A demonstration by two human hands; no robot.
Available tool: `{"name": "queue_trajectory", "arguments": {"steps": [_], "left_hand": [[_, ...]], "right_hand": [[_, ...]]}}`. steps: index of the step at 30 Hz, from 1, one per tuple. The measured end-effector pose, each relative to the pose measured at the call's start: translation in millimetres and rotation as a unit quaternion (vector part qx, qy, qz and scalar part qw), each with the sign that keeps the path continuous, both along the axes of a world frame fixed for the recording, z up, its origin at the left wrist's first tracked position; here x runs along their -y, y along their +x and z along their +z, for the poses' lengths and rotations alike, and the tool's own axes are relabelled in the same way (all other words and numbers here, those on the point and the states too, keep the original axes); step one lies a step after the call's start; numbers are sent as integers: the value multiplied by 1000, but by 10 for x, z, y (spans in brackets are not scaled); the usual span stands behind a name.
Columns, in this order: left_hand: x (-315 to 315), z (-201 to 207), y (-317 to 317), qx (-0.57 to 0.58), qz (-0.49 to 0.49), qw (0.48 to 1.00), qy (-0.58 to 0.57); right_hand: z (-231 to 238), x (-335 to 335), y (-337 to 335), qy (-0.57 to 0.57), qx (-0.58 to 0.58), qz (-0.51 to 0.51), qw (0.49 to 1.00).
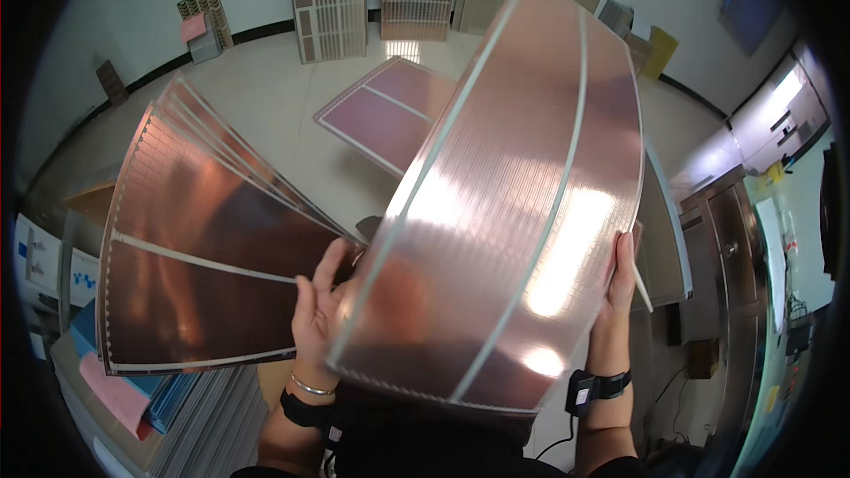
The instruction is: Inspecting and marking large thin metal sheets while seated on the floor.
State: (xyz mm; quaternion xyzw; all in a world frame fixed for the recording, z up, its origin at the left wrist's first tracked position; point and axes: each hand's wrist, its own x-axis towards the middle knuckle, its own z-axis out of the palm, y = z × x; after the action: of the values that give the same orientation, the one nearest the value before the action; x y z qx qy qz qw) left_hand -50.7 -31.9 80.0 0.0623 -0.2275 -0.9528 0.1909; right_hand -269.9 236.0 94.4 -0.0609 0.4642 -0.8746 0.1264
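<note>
A large copper-coloured panel sheet (505,212) with pale silver strips running its length fills the middle of the view and hides most of what lies behind it. The right hand (620,288) grips its right edge, fingers curled over the front, with a thin white stick (641,288) poking out just beside them. The left hand (319,314) is closed on the sheet's lower left edge and also pinches the corner of a fanned stack of similar copper sheets (199,248) spreading out to the left; several edges show at the top of the fan, but the count cannot be told.

One more copper sheet (385,115) lies flat on the pale floor (266,106) beyond, well apart from the hands. Against the far wall lean at least four gridded panels (329,0), upright or slightly tilted. At lower left, under the fan, sits a pile of grey, blue and pink sheets (133,398). To the right stands a metal cabinet (730,248), near the held sheet's right edge. The floor between the fan and the far wall offers open room.
</note>
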Motion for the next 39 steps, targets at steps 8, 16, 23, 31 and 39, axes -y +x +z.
{"name": "queue_trajectory", "arguments": {"steps": [8, 16, 23, 31, 39], "left_hand": [[-285, -464, 24, 45, 61, 997, -8], [158, -249, 150, 168, 134, 972, -92], [271, -283, 162, 156, 130, 974, -104], [233, -162, 136, 173, 126, 971, -107], [251, -270, 182, 166, 113, 975, -100]], "right_hand": [[-56, 346, 313, -102, -21, 40, 994], [74, -834, -345, -139, -33, -84, 986], [-139, -1497, -271, -192, -17, -113, 975], [-280, -1549, -115, -179, 2, -129, 975], [-306, -1597, -27, -188, 14, -132, 973]]}}
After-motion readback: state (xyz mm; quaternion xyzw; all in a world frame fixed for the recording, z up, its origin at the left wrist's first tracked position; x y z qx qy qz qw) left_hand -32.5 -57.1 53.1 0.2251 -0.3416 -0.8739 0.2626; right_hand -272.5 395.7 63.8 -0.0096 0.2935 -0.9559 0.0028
